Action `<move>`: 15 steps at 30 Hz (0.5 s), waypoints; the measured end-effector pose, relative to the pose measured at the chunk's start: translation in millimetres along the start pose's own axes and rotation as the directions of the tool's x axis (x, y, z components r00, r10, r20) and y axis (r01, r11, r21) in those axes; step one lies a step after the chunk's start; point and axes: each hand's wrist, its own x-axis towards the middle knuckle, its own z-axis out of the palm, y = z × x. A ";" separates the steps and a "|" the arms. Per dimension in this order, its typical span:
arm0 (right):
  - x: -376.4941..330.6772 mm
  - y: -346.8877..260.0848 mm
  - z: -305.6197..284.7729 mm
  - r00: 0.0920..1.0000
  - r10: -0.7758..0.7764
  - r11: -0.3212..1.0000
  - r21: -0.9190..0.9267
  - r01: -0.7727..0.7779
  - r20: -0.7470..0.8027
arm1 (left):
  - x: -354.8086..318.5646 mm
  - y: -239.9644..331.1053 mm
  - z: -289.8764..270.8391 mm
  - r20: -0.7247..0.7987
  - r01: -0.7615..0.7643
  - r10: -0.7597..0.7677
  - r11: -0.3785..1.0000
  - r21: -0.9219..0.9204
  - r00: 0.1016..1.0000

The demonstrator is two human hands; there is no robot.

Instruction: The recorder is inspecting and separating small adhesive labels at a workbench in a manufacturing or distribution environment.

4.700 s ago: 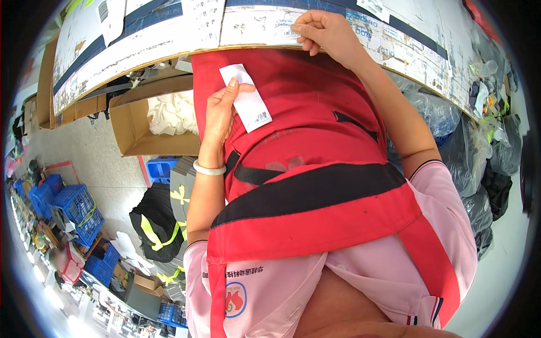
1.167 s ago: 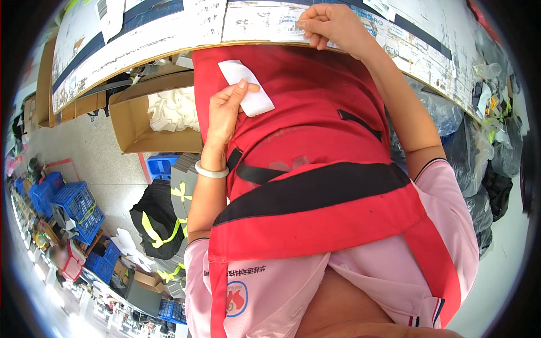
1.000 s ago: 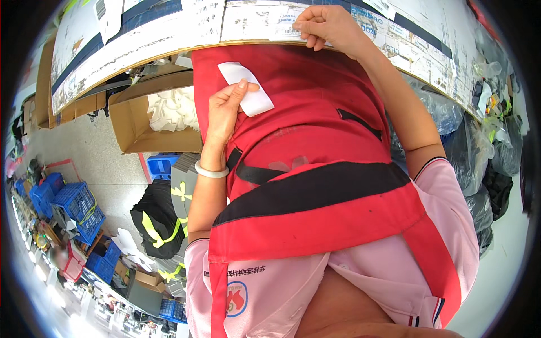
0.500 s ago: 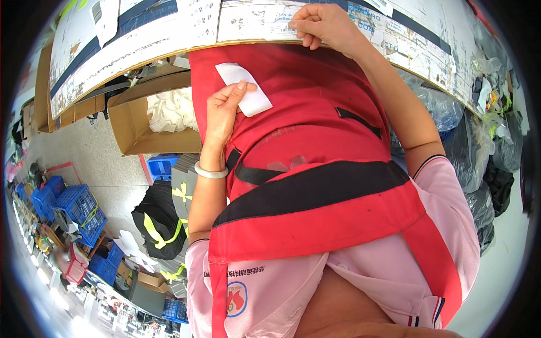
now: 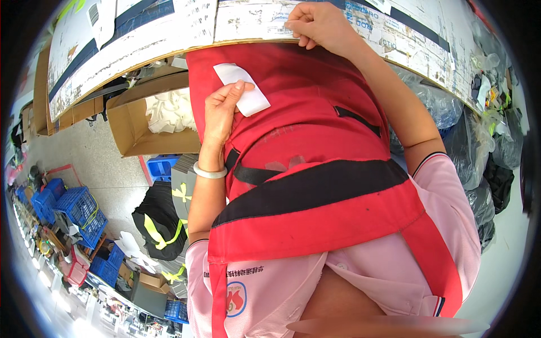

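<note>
A white rectangular piece (image 5: 255,100), paper or thin sheet, is pinched between the thumb and fingers of my left hand (image 5: 221,110). It is held over the lap of my red apron (image 5: 315,84), its upper end bent a little. My right hand (image 5: 322,27) is closed at the front edge of the worktable (image 5: 253,25), thumb against curled fingers. Whatever may be between those fingertips is too small or hidden to name.
Left of my lap, an open cardboard box (image 5: 127,132) holds many cream-white pieces. Black bundles with yellow ties (image 5: 160,219) and blue crates (image 5: 81,211) stand on the floor to the left. Clear plastic bags (image 5: 470,146) crowd the right side under the table.
Both hands have shifted very slightly left in the picture. The white piece stays in my left hand, and my right hand remains closed at the table edge.
</note>
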 end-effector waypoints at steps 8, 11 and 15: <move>-5.0 2.5 -8.2 1.000 -0.013 1.000 -0.019 0.013 -0.006 | 3.6 1.5 2.0 0.004 -0.006 0.006 1.000 0.018 1.000; -11.8 -0.9 -32.9 0.998 -0.026 0.997 0.074 0.030 -0.059 | 2.5 -1.9 -2.3 0.018 -0.008 0.008 1.000 0.010 1.000; -2.3 28.9 -101.4 0.946 -0.059 0.979 0.166 0.117 -0.319 | 1.4 -6.5 -9.5 -0.030 -0.020 0.021 0.999 0.040 0.999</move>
